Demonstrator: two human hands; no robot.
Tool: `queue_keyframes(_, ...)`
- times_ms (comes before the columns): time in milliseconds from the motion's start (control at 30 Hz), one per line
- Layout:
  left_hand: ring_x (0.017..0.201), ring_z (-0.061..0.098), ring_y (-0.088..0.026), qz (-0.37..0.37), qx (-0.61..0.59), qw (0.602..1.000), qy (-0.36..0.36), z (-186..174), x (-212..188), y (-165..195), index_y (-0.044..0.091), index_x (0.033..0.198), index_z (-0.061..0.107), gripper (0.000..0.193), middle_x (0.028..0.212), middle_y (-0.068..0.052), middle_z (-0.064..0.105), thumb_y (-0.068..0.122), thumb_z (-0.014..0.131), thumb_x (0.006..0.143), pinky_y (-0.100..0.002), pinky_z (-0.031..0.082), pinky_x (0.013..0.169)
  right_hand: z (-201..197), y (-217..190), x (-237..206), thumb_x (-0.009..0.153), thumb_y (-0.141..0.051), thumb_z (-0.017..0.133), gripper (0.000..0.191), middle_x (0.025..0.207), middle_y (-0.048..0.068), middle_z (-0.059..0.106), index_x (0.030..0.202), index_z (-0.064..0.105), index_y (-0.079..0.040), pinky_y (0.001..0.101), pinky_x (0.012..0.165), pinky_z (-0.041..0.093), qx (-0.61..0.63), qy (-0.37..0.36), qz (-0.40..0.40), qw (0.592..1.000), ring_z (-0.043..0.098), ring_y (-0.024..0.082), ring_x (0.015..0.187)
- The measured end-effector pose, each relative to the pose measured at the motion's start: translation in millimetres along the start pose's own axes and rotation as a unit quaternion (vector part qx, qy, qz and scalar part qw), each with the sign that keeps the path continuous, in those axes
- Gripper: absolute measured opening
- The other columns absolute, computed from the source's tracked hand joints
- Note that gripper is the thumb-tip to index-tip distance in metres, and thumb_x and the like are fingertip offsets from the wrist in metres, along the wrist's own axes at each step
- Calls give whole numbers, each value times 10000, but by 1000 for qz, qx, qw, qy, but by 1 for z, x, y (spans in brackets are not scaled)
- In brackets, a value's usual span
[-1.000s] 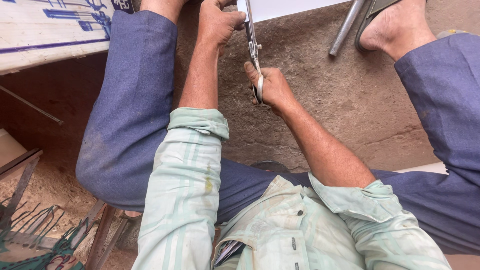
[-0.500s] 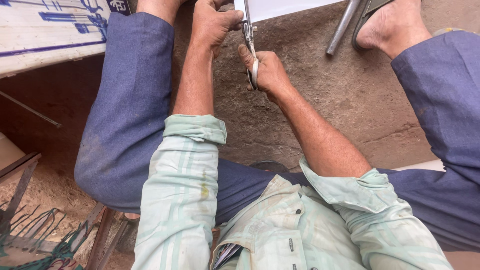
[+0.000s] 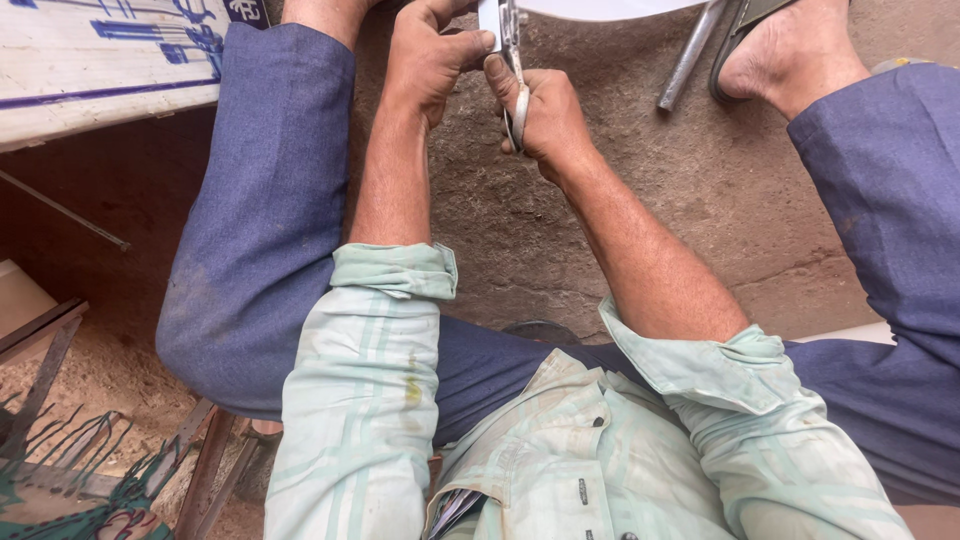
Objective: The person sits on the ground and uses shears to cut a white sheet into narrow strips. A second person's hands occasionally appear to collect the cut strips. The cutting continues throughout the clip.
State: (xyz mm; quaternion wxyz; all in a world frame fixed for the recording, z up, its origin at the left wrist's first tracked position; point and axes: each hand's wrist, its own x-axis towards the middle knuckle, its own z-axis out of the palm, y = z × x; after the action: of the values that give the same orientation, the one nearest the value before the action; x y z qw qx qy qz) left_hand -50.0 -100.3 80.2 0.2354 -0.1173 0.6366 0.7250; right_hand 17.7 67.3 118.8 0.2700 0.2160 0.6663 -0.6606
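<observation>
Bare packed earth makes up the floor [image 3: 620, 230] here, brown and rough, with the person seated low over it, knees spread wide in blue trousers. Far left, a white painted board [image 3: 90, 70] with blue markings lies at the upper corner, and below it a tangle of thin metal wire pieces [image 3: 70, 460] sits beside a rusty metal frame [image 3: 205, 465].

Moving in, the left hand [image 3: 430, 60] is clenched — fingers curled tight, thumb pressed forward against the edge of a pale sheet [image 3: 600, 8] that runs out of the top of the view. The forearm is bare, the pale green striped sleeve rolled to the elbow.

Right beside it, nearly touching, the right hand [image 3: 545, 115] is wrapped around the handles of metal shears [image 3: 512, 60], the looped handle showing pale between the fingers. The blades point up and away from the person, meeting the sheet's edge between the two hands — held up above the ground, not resting on it. Whether the blades are parted or closed I cannot tell.

Further right, a metal bar [image 3: 690, 55] slants across the ground, and next to it the person's foot [image 3: 785, 55] rests in a sandal.
</observation>
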Motion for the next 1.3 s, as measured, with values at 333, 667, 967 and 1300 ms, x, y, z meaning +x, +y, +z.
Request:
queue_keyframes(333,990,701,-209,-233,269,895,-268,52,-52,-56,119,1061,778,253,1172,-89,739,-4,770,839,-393,550,917,-40,-15,-50,870,-926,399,888,837,21,635,987,608,-71,272,568,591,-98,-13,-18,995,673,90,737)
queue_keyframes(667,741,669,-137,-118,-65,973,188,38,32,-81,74,990,631,147,889,-66,662,54,735,888,-266,627,627,-37,24,-117,754,-909,399,877,742,44,656,889,630,-74,247,445,444,-14,-74,265,961,702,141,644)
queue_keyframes(967,822,795,-196,-15,91,982,167,24,63,-62,-39,1053,737,357,994,-139,800,-63,775,699,-308,665,714,-29,41,-72,750,-902,418,847,737,30,648,879,625,-91,244,400,395,-27,-89,232,968,685,128,624)
queue_keyframes(1300,726,768,-155,-21,115,989,86,13,48,-50,-41,1038,684,342,852,-99,723,-48,776,709,-303,680,685,-19,30,-33,756,-909,409,808,625,28,596,790,614,-128,249,369,378,-89,-77,190,975,640,123,551)
